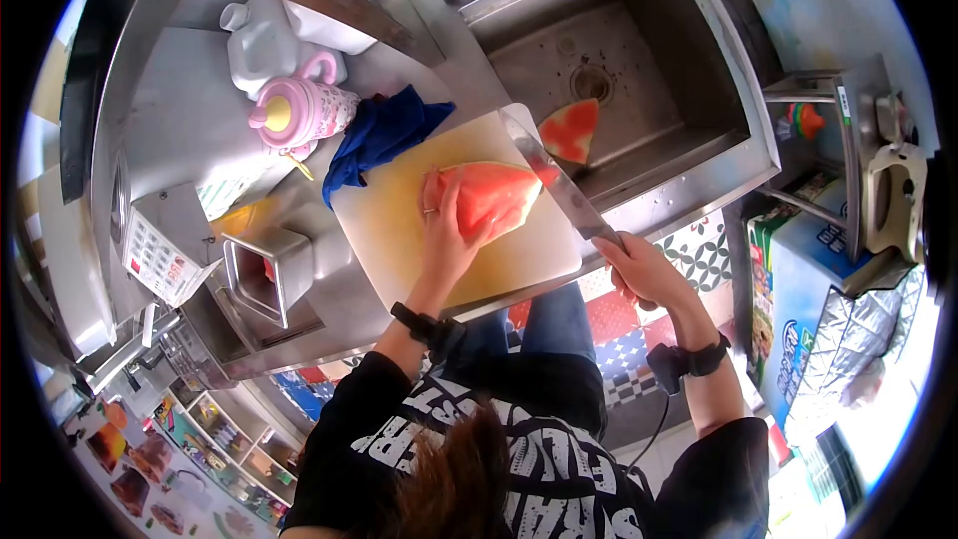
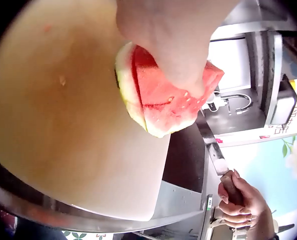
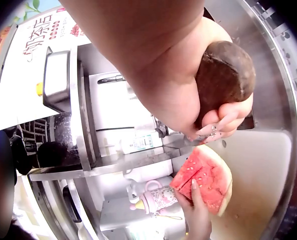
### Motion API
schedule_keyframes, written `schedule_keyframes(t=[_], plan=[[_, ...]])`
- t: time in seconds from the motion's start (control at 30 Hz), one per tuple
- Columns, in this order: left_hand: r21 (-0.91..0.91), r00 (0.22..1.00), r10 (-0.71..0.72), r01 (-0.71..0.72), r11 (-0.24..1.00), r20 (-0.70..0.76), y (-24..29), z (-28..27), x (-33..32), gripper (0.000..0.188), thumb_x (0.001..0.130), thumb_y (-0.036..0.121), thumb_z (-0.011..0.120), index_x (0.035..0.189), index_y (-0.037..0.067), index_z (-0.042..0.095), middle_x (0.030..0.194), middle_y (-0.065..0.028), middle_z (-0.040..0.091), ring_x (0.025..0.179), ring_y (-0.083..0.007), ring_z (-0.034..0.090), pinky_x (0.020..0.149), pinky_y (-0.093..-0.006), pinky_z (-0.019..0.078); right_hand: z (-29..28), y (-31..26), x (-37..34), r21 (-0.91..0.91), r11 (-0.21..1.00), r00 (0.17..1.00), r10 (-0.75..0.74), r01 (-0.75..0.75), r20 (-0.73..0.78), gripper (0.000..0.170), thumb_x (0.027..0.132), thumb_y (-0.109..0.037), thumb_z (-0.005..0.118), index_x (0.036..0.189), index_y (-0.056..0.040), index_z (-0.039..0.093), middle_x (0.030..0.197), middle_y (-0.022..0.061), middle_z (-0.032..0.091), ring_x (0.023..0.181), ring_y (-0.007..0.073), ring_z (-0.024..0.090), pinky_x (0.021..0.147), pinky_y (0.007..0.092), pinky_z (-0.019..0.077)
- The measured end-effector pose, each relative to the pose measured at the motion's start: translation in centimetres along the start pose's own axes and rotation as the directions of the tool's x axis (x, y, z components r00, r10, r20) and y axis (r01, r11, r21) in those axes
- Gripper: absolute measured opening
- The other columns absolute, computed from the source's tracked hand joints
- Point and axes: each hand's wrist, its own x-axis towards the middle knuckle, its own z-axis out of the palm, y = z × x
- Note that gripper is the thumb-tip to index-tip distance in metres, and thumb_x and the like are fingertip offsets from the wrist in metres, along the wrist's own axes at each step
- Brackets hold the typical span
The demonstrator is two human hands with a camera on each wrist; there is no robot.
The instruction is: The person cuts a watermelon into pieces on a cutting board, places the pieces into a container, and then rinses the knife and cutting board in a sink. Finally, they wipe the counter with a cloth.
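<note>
A person stands at a metal counter (image 1: 344,299), seen from above. In the centre of the frame, a wedge of watermelon (image 1: 509,198) lies on a pale cutting board (image 1: 384,250), its red flesh facing up. The left hand (image 1: 451,225) holds the wedge from the lower left, its fingers gripping it and spread over the flesh. At right of centre, the right hand (image 1: 641,269) has its fingers closed around the handle of a large knife (image 1: 561,187). The blade slants up and left across the wedge's right end; whether its edge touches the fruit is hard to tell. A smaller watermelon piece (image 1: 571,130) shows beyond the blade, against the sink (image 1: 654,100) at upper right. The work in hand looks like slicing. To do it well, the left fingertips should be tucked back and well apart from the blade, pressing the wedge down firmly, since wet flesh is likely to slip. The blade would best stand upright, drawn through in one smooth stroke until it clears the rind. Because the board reaches to the sink's edge, steady pressure over its middle seems wiser than bearing down near that side.
</note>
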Motion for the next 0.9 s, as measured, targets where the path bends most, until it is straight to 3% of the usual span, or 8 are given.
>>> schedule_keyframes(t=[0.13,0.33,0.43,0.57,0.6,0.9], plan=[[-0.017,0.999,0.008,-0.008,1.0,-0.032,-0.1,0.7,-0.1,0.08,0.08,0.025,0.074,0.145,0.009,0.03,0.148,-0.0279,0.021,0.136,-0.0463,0.022,0.11,-0.0537,0.0246,-0.2,0.3,0.3,-0.029,0.999,0.999,0.036,-0.035,0.03,0.044,0.098,-0.044,0.046,0.098,-0.0008,0.054,0.06,0.0052,0.054,0.045,0.0126,0.049,0.04,0.0282,0.038],[-0.127,0.997,-0.018,0.008,0.992,-0.079,-0.4,1.7,-0.5,0.082,0.075,0.021,0.077,0.144,0.012,0.033,0.15,-0.0288,0.017,0.138,-0.0478,0.016,0.111,-0.0541,0.0221,0.3,-0.2,0.1,-0.014,1.0,1.0,0.011,-0.011,-0.015,0.038,0.098,-0.038,0.05,0.087,-0.0013,0.053,0.057,0.0035,0.052,0.043,0.0118,0.049,0.042,0.0263,0.039],[-0.118,0.998,-0.002,-0.006,0.993,-0.063,-0.4,1.7,-0.4,0.081,0.079,0.022,0.074,0.145,0.01,0.029,0.15,-0.029,0.015,0.138,-0.0472,0.016,0.112,-0.053,0.0219,1.1,0.8,0.9,-0.077,0.997,1.0,-0.003,0.005,0.027,0.046,0.098,-0.045,0.047,0.096,0.0002,0.055,0.06,0.0062,0.053,0.048,0.0143,0.052,0.042,0.0305,0.0419],[-0.099,0.998,0.009,-0.015,0.995,-0.056,-0.2,1.6,-0.5,0.081,0.081,0.022,0.073,0.146,0.009,0.026,0.15,-0.0286,0.014,0.139,-0.0466,0.016,0.112,-0.0521,0.0221,3.2,2.7,2.2,-0.075,0.996,0.998,-0.059,0.057,-0.02,0.049,0.097,-0.046,0.048,0.095,0.0032,0.055,0.062,0.0107,0.058,0.051,0.0199,0.058,0.046,0.0332,0.0452],[-0.107,0.998,0.008,-0.014,0.994,-0.061,-0.3,1.7,-0.5,0.081,0.081,0.022,0.073,0.146,0.009,0.026,0.15,-0.0287,0.013,0.139,-0.0465,0.016,0.112,-0.0522,0.0224,3.6,2.2,2.0,-0.056,0.998,1.0,-0.011,0.01,-0.015,0.051,0.097,-0.046,0.049,0.095,0.0045,0.055,0.064,0.0132,0.059,0.054,0.0226,0.061,0.049,0.0346,0.0469],[-0.113,0.992,-0.082,0.071,0.991,-0.096,0.0,2.4,-0.7,0.079,0.084,0.025,0.071,0.145,0.007,0.025,0.15,-0.0298,0.014,0.137,-0.0469,0.019,0.109,-0.0535,0.0256,7.8,6.0,5.0,-0.042,0.987,0.977,-0.16,0.155,-0.14,0.052,0.095,-0.046,0.05,0.094,0.006,0.054,0.069,0.0228,0.061,0.059,0.0332,0.064,0.056,0.0426,0.049]])
